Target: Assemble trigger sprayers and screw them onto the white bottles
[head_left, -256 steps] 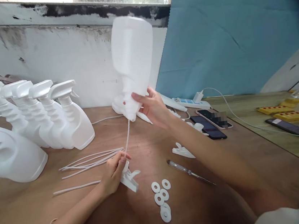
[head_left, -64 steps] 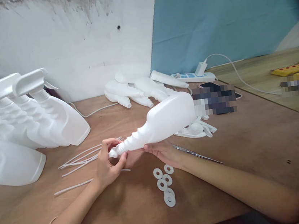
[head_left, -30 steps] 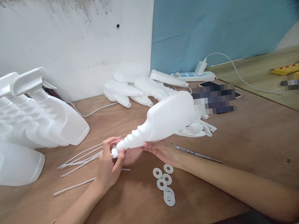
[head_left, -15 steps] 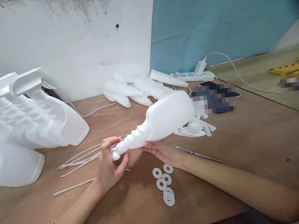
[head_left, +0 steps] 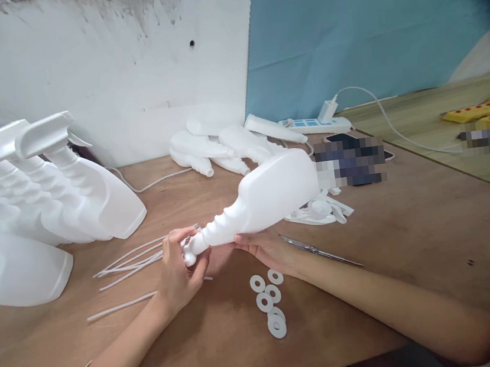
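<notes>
A white spray bottle is held tilted above the wooden table, its ribbed neck pointing down to the left and its base up to the right. My left hand grips the white spray head at the neck end, thumb below and fingers above. Underneath the bottle's body, my right hand supports it with the thumb on the near side; its other fingers are mostly hidden. Several thin white tubes lie beside and behind my left hand. Flat white washers lie below my right hand.
Assembled spray bottles stand at the left, with another bottle lying in front. More white bottles are piled by the wall. Metal tweezers, white trigger parts, a phone and a power strip are to the right.
My left hand has turned slightly around the spray head at the neck, and its fingers have shifted a little. The bottle and my right hand have barely moved.
</notes>
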### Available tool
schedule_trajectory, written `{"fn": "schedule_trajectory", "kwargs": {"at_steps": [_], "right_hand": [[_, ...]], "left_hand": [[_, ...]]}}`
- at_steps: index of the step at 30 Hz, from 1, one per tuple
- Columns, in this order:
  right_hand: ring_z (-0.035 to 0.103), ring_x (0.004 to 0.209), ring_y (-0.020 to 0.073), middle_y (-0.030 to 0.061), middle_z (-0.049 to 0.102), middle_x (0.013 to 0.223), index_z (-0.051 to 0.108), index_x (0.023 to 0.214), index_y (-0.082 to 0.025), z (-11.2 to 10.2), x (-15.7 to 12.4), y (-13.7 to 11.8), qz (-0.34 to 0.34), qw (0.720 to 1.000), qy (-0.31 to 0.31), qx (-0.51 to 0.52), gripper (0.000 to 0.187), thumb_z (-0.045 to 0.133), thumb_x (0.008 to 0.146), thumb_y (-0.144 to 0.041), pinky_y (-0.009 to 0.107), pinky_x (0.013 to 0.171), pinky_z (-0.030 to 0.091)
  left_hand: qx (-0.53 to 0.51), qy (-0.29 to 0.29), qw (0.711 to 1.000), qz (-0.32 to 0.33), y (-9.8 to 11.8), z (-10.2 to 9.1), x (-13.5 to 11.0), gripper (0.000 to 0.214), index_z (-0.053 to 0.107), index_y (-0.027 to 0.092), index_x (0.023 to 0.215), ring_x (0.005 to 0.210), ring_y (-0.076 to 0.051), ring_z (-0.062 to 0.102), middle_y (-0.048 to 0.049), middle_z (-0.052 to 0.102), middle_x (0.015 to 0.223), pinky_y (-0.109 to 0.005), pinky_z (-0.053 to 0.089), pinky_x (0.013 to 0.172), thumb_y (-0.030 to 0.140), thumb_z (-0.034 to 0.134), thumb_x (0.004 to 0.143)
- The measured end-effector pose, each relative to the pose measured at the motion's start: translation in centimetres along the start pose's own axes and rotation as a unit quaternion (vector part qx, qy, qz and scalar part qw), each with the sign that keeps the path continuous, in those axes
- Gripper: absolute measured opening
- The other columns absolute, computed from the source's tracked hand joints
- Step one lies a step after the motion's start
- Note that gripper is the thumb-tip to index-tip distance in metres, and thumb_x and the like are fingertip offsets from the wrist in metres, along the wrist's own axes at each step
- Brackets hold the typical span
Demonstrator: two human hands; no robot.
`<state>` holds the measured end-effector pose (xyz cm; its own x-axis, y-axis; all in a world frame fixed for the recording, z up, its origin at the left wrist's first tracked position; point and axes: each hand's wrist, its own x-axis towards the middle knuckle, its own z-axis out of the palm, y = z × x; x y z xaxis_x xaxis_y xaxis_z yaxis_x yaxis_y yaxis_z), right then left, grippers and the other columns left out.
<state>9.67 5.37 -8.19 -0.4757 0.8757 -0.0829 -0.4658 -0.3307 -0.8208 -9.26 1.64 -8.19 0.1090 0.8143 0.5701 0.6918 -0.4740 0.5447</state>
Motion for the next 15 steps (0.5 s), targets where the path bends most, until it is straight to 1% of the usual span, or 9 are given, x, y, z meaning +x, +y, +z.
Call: {"fn": "schedule_trajectory", "kwargs": {"at_steps": [4, 7, 9, 12, 15], "right_hand": [[0.055, 0.104, 0.0201, 0.0010, 0.063, 0.106, 0.056, 0.109, -0.024, 0.00, 0.00, 0.05, -0.004, 1.000, -0.006, 0.001, 0.049, 0.070, 0.063, -0.017, 0.037, 0.096, 0.042], [0.055, 0.104, 0.0196, 0.0005, 0.063, 0.106, 0.055, 0.110, -0.025, 0.00, 0.01, 0.04, -0.007, 1.000, -0.005, 0.003, 0.050, 0.070, 0.063, -0.017, 0.037, 0.096, 0.042], [0.056, 0.104, 0.0201, 0.0008, 0.063, 0.106, 0.055, 0.110, -0.025, 0.02, 0.01, 0.01, -0.007, 1.000, -0.001, 0.001, 0.052, 0.071, 0.062, -0.018, 0.038, 0.096, 0.042], [0.056, 0.103, 0.0204, 0.0013, 0.064, 0.102, 0.055, 0.110, -0.024, 0.06, 0.00, -0.02, 0.001, 1.000, 0.009, -0.002, 0.053, 0.072, 0.060, -0.019, 0.038, 0.095, 0.042], [0.057, 0.101, 0.0198, 0.0010, 0.065, 0.101, 0.056, 0.110, -0.023, 0.04, 0.00, 0.00, 0.004, 1.000, 0.016, 0.002, 0.053, 0.073, 0.059, -0.019, 0.037, 0.094, 0.044]], "left_hand": [[-0.014, -0.016, 1.000, -0.019, 0.23, -0.10, 0.13, 0.044, 0.034, 0.019, 0.113, 0.095, -0.022, 0.053, -0.0097, 0.056, 0.104, -0.038, 0.041, 0.082, 0.022, 0.056, 0.075], [0.002, -0.038, 0.998, -0.046, 0.15, -0.22, 0.15, 0.038, 0.033, 0.018, 0.115, 0.094, -0.023, 0.054, -0.0088, 0.059, 0.100, -0.041, 0.040, 0.082, 0.025, 0.048, 0.081], [0.004, -0.044, 0.997, -0.056, -0.07, -0.20, 0.05, 0.034, 0.034, 0.019, 0.115, 0.092, -0.022, 0.054, -0.0082, 0.060, 0.097, -0.040, 0.041, 0.080, 0.025, 0.044, 0.083], [-0.010, -0.041, 0.998, -0.046, -0.41, -0.05, -0.14, 0.034, 0.035, 0.019, 0.115, 0.093, -0.022, 0.054, -0.0092, 0.058, 0.099, -0.037, 0.042, 0.078, 0.024, 0.045, 0.083], [-0.009, -0.007, 1.000, -0.017, -0.41, 0.07, -0.12, 0.037, 0.036, 0.020, 0.113, 0.092, -0.021, 0.053, -0.0097, 0.056, 0.102, -0.036, 0.042, 0.077, 0.019, 0.051, 0.079]]}}
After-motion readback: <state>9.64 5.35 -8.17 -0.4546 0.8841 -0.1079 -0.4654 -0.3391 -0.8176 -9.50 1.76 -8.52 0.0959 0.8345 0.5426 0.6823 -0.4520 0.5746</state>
